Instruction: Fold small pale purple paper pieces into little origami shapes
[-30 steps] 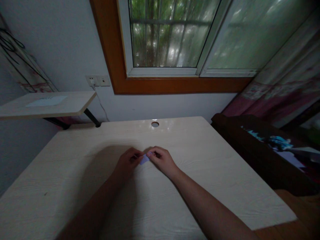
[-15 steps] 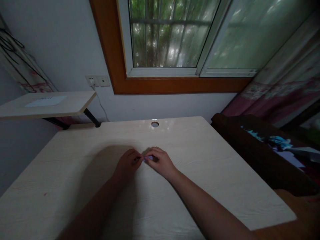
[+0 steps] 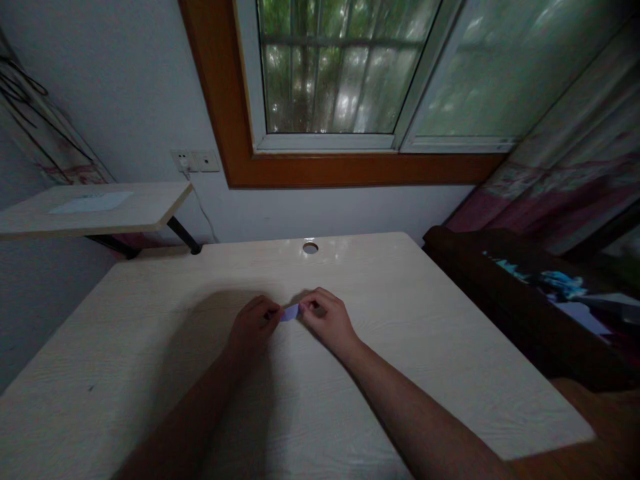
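Observation:
A small, flat purple piece, which looks like paper [image 3: 290, 313], is stretched between my two hands just above the desk [image 3: 400, 300]. My left hand [image 3: 254, 325] pinches its left end between thumb and fingers. At the other end, my right hand [image 3: 327, 319] has its thumb and fingertips closed on the right edge. The fingertips cover both ends of the piece, so its full size is hidden. I cannot tell whether it touches the desktop.
Behind the hands is a round cable hole [image 3: 311, 248] in the desk. A raised shelf [image 3: 145, 207] on black legs stands at the back left, holding a sheet of paper [image 3: 93, 202]. Dark furniture with several items [image 3: 563, 283] adjoins the right. A window [image 3: 340, 87] is beyond.
My right hand has shifted slightly right and up, away from the left. More of the purple piece now shows between the fingertips. My left hand has barely moved.

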Action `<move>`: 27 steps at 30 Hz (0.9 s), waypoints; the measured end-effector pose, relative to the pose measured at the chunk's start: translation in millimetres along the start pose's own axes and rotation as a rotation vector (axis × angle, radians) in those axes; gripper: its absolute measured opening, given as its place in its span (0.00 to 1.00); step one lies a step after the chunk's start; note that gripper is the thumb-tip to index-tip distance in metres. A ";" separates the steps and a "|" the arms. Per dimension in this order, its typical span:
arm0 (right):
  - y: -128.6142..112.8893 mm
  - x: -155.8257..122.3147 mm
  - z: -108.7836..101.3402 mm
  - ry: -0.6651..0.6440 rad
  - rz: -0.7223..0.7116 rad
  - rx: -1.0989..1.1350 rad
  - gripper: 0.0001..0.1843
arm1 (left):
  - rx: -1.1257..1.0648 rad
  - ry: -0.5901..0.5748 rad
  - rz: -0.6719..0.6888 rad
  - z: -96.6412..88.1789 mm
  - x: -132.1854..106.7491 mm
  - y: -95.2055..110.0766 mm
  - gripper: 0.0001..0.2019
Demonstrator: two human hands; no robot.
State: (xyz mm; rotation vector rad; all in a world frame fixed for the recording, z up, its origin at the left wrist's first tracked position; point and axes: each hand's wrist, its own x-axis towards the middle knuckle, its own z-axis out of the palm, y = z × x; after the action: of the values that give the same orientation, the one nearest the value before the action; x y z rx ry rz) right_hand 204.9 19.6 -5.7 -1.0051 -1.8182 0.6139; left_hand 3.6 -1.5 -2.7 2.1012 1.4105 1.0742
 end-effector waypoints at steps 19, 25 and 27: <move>8.1 -0.3 1.0 0.054 0.239 0.201 0.13 | -0.152 0.069 -0.237 -5.6 3.8 -2.1 0.10; 11.4 1.0 2.4 0.100 0.377 0.312 0.13 | -0.151 0.200 -0.230 -4.8 2.4 -9.5 0.09; 11.1 1.5 2.9 0.082 0.381 0.330 0.13 | -0.149 0.205 -0.151 -2.2 2.0 -10.3 0.09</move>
State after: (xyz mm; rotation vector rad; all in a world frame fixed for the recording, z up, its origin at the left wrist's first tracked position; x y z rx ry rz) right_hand 206.1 26.9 -14.6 -1.1352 -1.4015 1.0507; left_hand -3.9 4.4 -7.5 1.7925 1.5040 1.3187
